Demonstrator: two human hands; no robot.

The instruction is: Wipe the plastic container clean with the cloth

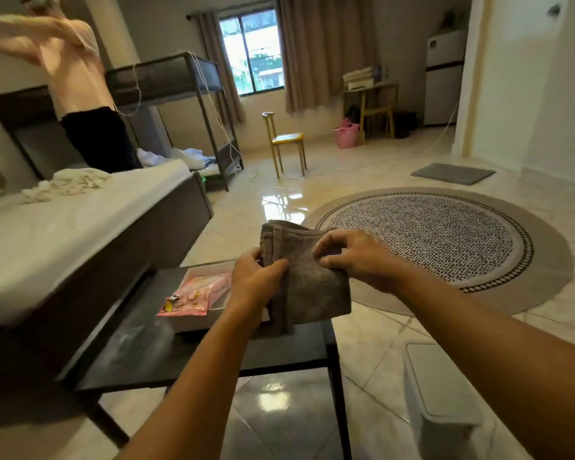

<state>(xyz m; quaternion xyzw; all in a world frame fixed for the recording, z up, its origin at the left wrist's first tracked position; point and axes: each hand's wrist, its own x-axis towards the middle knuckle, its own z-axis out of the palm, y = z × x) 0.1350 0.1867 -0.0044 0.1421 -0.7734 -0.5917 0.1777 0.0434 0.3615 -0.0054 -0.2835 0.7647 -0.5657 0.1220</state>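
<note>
A folded brown-grey cloth [312, 287] hangs in the air above the far edge of a black side table [166, 356]. My left hand [254, 280] grips its left fold, thumb on the front. My right hand [356, 260] pinches its upper right edge. A shallow white plastic container [200, 322] sits on the table just left of the cloth, holding a pink packet [195, 295]. Part of the container is hidden behind my left hand and wrist. A pale grey plastic lid [442, 390] lies on the floor at lower right.
A bed [80, 234] runs along the left, touching the table. Another person [80, 91] stands beyond it by a bunk bed [180, 81]. A round patterned rug [445, 240] covers the floor ahead right. Farther off stand a yellow chair [284, 141] and a pink basket [347, 134].
</note>
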